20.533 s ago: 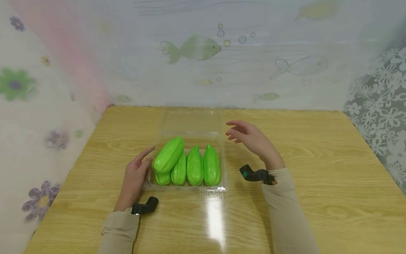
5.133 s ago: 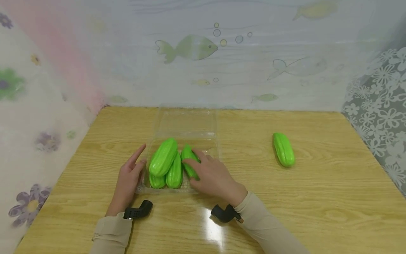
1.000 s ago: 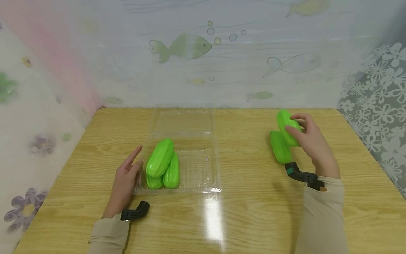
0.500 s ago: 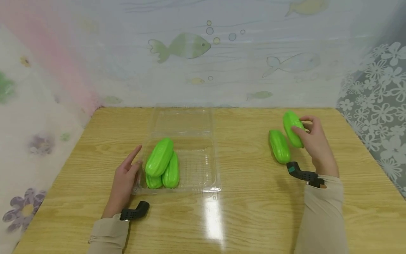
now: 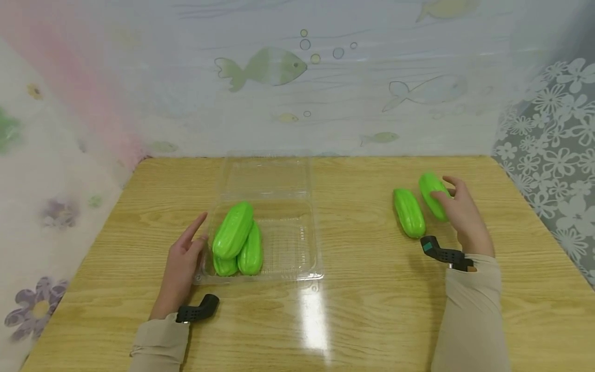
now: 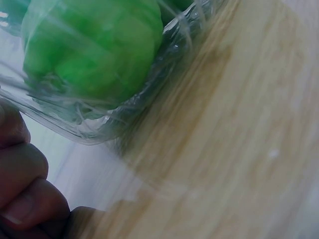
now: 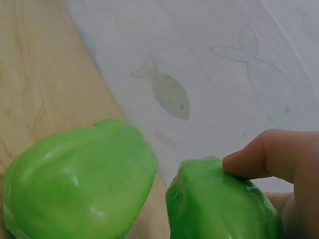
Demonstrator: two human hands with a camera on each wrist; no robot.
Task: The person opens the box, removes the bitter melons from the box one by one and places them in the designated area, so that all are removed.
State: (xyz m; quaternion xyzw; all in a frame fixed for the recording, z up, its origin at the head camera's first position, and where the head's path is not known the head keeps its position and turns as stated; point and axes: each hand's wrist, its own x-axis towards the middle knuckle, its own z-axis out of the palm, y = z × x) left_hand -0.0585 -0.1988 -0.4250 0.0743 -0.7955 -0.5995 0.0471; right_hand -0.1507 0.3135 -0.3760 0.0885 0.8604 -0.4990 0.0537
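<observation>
My right hand [image 5: 467, 217] grips a ribbed green vegetable [image 5: 433, 196], thumb on its near side, at the right of the table. Left of it lies a second green vegetable [image 5: 409, 213], with a narrow gap between them. In the right wrist view my thumb and a finger hold the green vegetable [image 7: 219, 204]. My left hand [image 5: 178, 266] rests against the left side of the clear plastic container [image 5: 288, 278], its index finger extended. Three green vegetables are in the container's left half, one [image 5: 234, 230] lying on top of the others. In the left wrist view, fingers bend beside the container.
The container's clear lid [image 5: 265, 178] lies open toward the wall [image 5: 325, 113] behind the table. Wooden tabletop [image 5: 358, 232] lies between the container and the two vegetables at the right. A black device [image 5: 200, 311] sits on each wrist.
Over the last second my right hand has moved the held vegetable rightward and lower in the view, away from overlapping its neighbour. Earlier, two vegetables left the container's right half. My left hand stayed beside the container.
</observation>
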